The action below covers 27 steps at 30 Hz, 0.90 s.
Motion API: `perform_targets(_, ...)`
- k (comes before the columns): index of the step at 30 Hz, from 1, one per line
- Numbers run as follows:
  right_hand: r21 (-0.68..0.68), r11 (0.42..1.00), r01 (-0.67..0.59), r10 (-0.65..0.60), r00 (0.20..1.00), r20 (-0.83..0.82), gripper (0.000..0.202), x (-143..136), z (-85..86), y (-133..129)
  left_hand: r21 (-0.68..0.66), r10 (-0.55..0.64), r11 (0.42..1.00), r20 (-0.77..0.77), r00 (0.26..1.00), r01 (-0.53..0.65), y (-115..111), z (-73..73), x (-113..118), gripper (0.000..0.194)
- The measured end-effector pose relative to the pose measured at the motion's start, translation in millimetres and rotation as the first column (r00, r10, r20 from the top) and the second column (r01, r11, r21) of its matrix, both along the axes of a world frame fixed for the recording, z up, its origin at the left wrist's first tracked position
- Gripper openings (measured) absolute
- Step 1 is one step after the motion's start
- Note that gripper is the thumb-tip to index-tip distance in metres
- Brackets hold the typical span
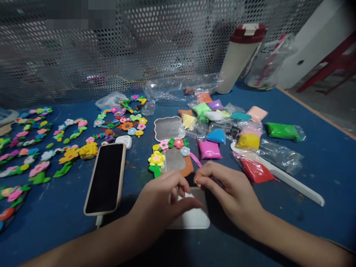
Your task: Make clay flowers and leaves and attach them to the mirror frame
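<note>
Two bare hands work at the near side of the flower frame point(187, 167), which lies on the blue table point(144, 237) with clay flowers and leaves round its clear middle. Right hand point(232, 191) just beside the frame's near right corner, thumb and fingertips pinched on a small orange piece point(198, 181). Left hand point(158, 202) in front of the frame, fingers loosely curled, thumb apart from them; nothing seen in its grasp, palm side partly hidden. White plate point(194, 218) nearer than the frame, partly under the left hand. Pink strip point(195, 159) at the frame's right edge. White-rimmed mirror-like piece point(168, 129) just beyond the frame. Phone point(106, 180) left of the frame, dark screen, cable point(99, 221) at its near end; white case point(124, 141) beside it, also left of the frame. Bagged clay point(210, 149) in many colours right of and beyond the frame. White comb point(294, 184) farther right of it, red packet point(256, 170) touching. Finished-looking clay flower pieces point(69, 155) well left of the frame. Tumbler point(239, 59) beyond it, right side, red lid.
</note>
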State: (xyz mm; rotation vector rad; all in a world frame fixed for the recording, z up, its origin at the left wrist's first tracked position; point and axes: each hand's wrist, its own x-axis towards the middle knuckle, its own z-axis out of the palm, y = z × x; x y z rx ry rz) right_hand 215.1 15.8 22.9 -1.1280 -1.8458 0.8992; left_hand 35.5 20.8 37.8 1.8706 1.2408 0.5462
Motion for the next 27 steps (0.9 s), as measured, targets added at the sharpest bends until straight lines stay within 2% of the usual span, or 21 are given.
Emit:
perform_targets(3, -0.014, 0.995, -0.100, 0.100, 0.995, 0.007, 0.020, -7.0, 0.1, -5.0, 0.054, -0.082, 0.994, -0.148, 0.985, 0.091, -3.2, -2.8, 0.4, 0.034)
perform_targets(6, -0.021, 0.986, -0.165, 0.166, 0.985, 0.053, 0.025, -12.7, -1.9, -8.7, 0.227, -0.088, 0.962, -0.280, 0.956, 0.155, -6.5, -3.0, -0.1, 0.045)
perform_targets(10, -0.045, 0.985, -0.165, 0.166, 0.986, 0.015, 0.029, -14.2, -5.0, -8.8, 0.439, -0.075, 0.863, -0.379, 0.922, 0.251, -7.9, -1.7, -1.3, 0.052)
perform_targets(12, -0.090, 0.984, -0.154, 0.150, 0.988, -0.048, 0.029, -13.2, -5.5, -8.3, 0.456, -0.101, 0.844, -0.384, 0.918, 0.283, -6.7, -2.0, -2.5, 0.049)
perform_targets(13, -0.117, 0.982, -0.145, 0.137, 0.988, -0.072, 0.029, -12.5, -5.3, -8.2, 0.439, -0.110, 0.855, -0.368, 0.923, 0.277, -5.8, -2.4, -3.1, 0.047)
perform_targets(16, -0.192, 0.975, -0.110, 0.087, 0.989, -0.122, 0.030, -10.0, -3.3, -7.2, 0.297, -0.115, 0.938, -0.219, 0.969, 0.178, -3.4, -2.5, -4.5, 0.040)
perform_targets(18, -0.212, 0.975, -0.074, 0.041, 0.987, -0.155, 0.025, -8.7, -2.1, -5.9, 0.083, -0.079, 0.993, -0.049, 0.996, 0.083, -2.4, -0.5, -4.0, 0.037)
perform_targets(19, -0.211, 0.976, -0.052, 0.015, 0.985, -0.172, 0.021, -8.1, -1.8, -5.1, -0.054, -0.054, 0.997, 0.042, 0.998, 0.056, -1.8, 1.1, -3.2, 0.035)
perform_targets(22, -0.154, 0.988, 0.027, -0.058, 0.977, -0.204, 0.011, -6.9, -2.8, -3.1, -0.402, 0.039, 0.913, 0.264, 0.964, 0.073, 0.5, 5.7, -0.3, 0.030)
perform_targets(25, -0.013, 0.998, 0.065, -0.066, 0.981, -0.182, 0.012, -6.3, -4.4, -2.5, -0.554, 0.120, 0.816, 0.438, 0.891, 0.163, 3.3, 4.6, 1.0, 0.026)
perform_targets(27, 0.087, 0.995, 0.049, -0.036, 0.989, -0.144, 0.018, -6.3, -4.9, -3.1, -0.603, 0.196, 0.772, 0.526, 0.828, 0.201, 4.3, 1.4, 0.4, 0.038)
